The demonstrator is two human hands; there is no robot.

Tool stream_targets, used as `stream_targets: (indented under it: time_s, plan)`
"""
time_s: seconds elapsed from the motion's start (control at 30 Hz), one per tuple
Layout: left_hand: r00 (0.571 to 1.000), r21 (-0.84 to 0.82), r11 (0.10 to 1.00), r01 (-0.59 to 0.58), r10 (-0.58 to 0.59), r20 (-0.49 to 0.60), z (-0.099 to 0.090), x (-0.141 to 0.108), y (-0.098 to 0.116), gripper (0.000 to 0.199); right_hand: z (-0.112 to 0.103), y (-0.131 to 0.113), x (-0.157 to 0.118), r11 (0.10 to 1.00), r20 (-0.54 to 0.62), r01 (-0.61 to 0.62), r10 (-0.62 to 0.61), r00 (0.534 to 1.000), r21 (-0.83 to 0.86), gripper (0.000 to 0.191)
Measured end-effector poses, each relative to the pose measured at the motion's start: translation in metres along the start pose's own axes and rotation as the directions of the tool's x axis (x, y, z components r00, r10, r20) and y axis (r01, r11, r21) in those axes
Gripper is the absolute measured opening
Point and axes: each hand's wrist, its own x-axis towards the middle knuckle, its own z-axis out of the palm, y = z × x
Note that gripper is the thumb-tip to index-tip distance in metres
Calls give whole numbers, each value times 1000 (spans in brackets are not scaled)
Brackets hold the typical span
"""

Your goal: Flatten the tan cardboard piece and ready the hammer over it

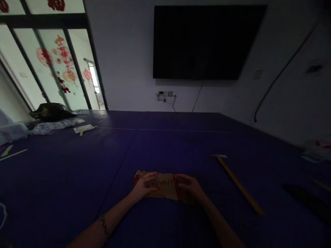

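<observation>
A flat brown piece, like cardboard or a paper packet (165, 186), lies on the dark blue table (165, 148). It has red bands near both ends and dark marks, perhaps writing, across its middle. My left hand (143, 186) rests on its left part, fingers stretched out and thumb apart. At the right end, my right hand (190, 187) touches the red band with its fingers apart and slightly bent. A hammer (236, 181) with a wooden handle lies to the right, its head pointing away from me.
A dark long object (306, 199) lies at the far right, hard to make out. On the left are yellowish strips (14, 154), a white piece (84, 128), patterned plastic (55, 125) and a black bag (53, 112). A wall with a television (207, 43) stands behind.
</observation>
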Motion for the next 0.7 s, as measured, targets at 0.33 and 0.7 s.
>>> stream_targets:
  time_s: [0.33,0.7]
  plan:
    - [998,228,973,31,-44,51,-1,-3,21,27,-7,1,-1,995,125,-45,34,992,86,42]
    - [995,143,986,82,-73,-66,-1,-4,19,28,-12,2,2,994,110,67,-56,992,-91,30]
